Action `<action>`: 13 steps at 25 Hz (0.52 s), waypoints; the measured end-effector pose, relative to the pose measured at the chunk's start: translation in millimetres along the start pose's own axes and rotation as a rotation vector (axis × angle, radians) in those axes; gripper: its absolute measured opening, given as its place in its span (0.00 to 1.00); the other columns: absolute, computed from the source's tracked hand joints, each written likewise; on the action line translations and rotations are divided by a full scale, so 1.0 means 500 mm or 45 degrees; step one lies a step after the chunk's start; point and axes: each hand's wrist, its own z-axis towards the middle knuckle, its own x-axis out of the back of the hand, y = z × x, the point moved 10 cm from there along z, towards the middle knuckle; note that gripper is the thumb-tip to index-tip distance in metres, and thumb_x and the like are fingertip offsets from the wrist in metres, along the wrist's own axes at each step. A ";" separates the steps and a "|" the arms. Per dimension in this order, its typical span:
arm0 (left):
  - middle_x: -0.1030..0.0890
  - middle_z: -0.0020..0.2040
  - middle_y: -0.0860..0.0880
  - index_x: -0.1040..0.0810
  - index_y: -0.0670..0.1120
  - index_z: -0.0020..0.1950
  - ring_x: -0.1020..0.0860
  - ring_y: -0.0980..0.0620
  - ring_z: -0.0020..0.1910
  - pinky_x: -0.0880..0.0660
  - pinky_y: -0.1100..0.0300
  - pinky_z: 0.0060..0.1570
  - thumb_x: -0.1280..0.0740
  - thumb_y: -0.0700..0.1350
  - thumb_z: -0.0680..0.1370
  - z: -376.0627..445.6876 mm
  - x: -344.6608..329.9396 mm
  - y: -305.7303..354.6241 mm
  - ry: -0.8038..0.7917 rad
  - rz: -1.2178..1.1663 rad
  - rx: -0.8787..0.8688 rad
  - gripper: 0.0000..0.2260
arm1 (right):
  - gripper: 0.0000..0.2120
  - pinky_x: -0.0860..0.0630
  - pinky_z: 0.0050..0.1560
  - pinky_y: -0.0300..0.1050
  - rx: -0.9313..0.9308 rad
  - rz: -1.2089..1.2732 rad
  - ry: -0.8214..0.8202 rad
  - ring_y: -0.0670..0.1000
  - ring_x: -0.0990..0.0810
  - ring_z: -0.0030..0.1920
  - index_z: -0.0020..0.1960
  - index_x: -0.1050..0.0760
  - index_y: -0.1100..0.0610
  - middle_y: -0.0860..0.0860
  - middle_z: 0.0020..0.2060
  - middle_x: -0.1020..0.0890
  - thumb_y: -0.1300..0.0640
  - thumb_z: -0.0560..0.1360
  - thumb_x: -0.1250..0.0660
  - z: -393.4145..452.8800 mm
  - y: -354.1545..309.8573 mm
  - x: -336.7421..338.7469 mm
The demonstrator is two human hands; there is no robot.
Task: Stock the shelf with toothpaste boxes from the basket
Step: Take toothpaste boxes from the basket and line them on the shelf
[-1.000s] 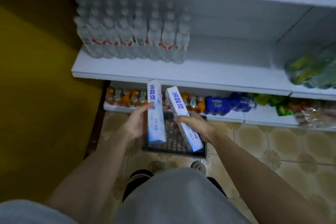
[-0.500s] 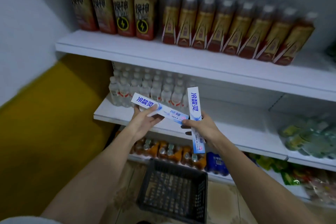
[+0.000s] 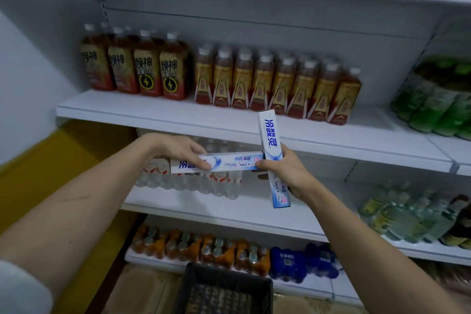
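While both arms are raised before the shelves, one toothpaste box is gripped in each hand.

A horizontal box is pinched by the left hand near its left half, fingers curled over its front face, so that most of its length juts out to the right. An upright box is clasped by the right hand around its middle, its top rising above the fingers and its lower end hanging below the palm. The horizontal box's right end is met by the upright box and the right thumb. The black basket is seen on the floor below, well apart from both boxes.
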 end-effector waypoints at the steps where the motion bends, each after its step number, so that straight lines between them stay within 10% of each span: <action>1: 0.15 0.51 0.51 0.20 0.56 0.59 0.17 0.53 0.47 0.21 0.59 0.47 0.26 0.61 0.70 0.008 -0.023 0.018 -0.032 0.080 0.012 0.20 | 0.21 0.20 0.55 0.60 -0.008 0.023 0.008 0.56 0.15 0.49 0.58 0.26 0.53 0.52 0.51 0.15 0.60 0.68 0.23 -0.006 0.003 0.013; 7: 0.19 0.46 0.54 0.22 0.54 0.50 0.21 0.53 0.43 0.27 0.60 0.45 0.25 0.64 0.67 -0.007 0.000 0.156 0.081 0.226 -0.134 0.20 | 0.22 0.19 0.52 0.61 0.042 -0.071 -0.002 0.56 0.15 0.47 0.60 0.26 0.55 0.52 0.50 0.15 0.57 0.69 0.23 -0.038 -0.083 0.129; 13: 0.23 0.59 0.46 0.28 0.54 0.66 0.21 0.47 0.53 0.21 0.56 0.45 0.27 0.53 0.73 -0.214 0.295 0.350 0.440 0.035 -0.255 0.23 | 0.20 0.20 0.37 0.41 0.450 -0.447 0.108 0.46 0.18 0.41 0.60 0.27 0.49 0.46 0.48 0.18 0.47 0.72 0.26 -0.105 -0.432 0.319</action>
